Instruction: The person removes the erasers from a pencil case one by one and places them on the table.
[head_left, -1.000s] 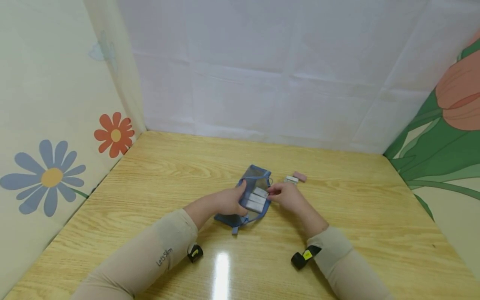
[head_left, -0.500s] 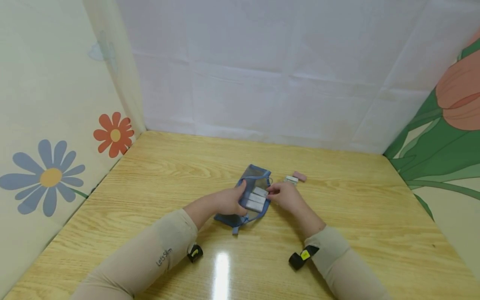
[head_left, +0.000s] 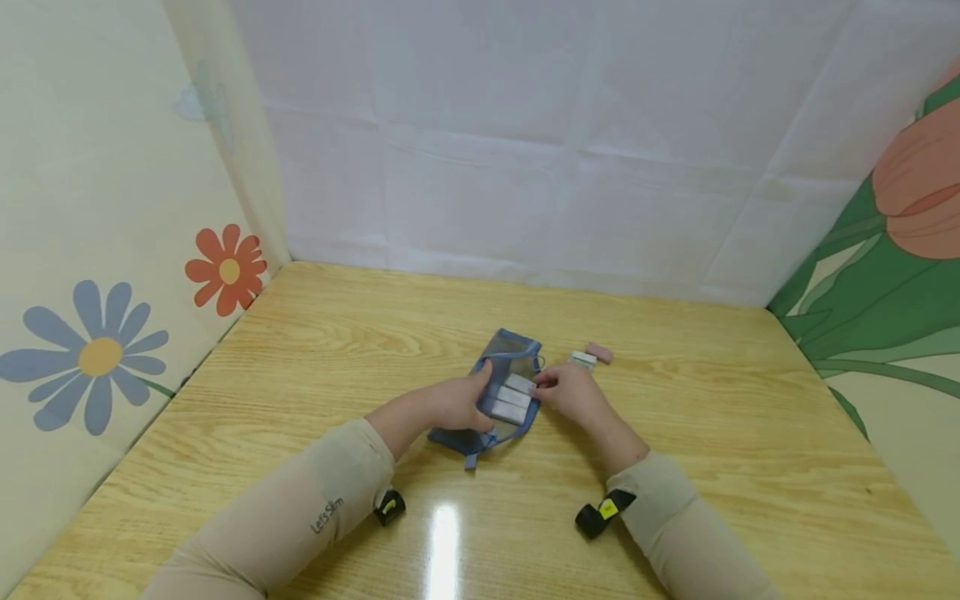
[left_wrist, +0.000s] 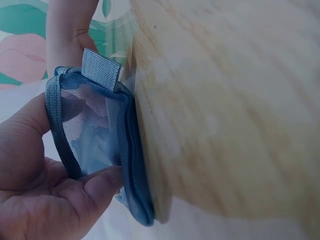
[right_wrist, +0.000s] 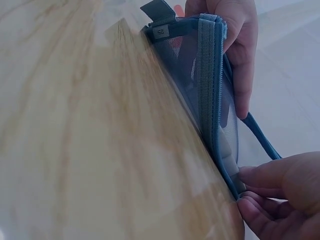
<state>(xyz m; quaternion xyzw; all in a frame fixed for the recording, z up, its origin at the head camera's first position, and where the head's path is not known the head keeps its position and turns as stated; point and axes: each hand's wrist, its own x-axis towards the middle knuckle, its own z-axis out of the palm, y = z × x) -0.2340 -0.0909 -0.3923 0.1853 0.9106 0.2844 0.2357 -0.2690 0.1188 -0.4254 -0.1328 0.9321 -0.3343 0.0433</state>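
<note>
A blue mesh zip pouch [head_left: 513, 346] lies on the table with its mouth spread. Several small white blocks [head_left: 510, 412], eraser-like, sit in a row inside it. My left hand [head_left: 459, 403] grips the pouch by its opening, the thumb along the upper edge; the zipper band [left_wrist: 56, 120] runs past the thumb in the left wrist view. At the pouch's right rim, my right hand [head_left: 577, 393] pinches the end of the farthest white block [head_left: 521, 383]. In the right wrist view, its thumb and fingers [right_wrist: 255, 212] meet right at the block and the blue trim.
Behind the right hand, a white block [head_left: 583, 359] and a pink block [head_left: 599, 352] lie on the wooden table [head_left: 360, 333]. A white cloth [head_left: 480, 167] hangs along the back, with flower-printed panels at both sides. A black-and-yellow strap [head_left: 603, 512] hangs at the right sleeve.
The right hand and forearm have shifted very slightly left, still at the same block. The left hand, the pouch and the loose blocks stay in place.
</note>
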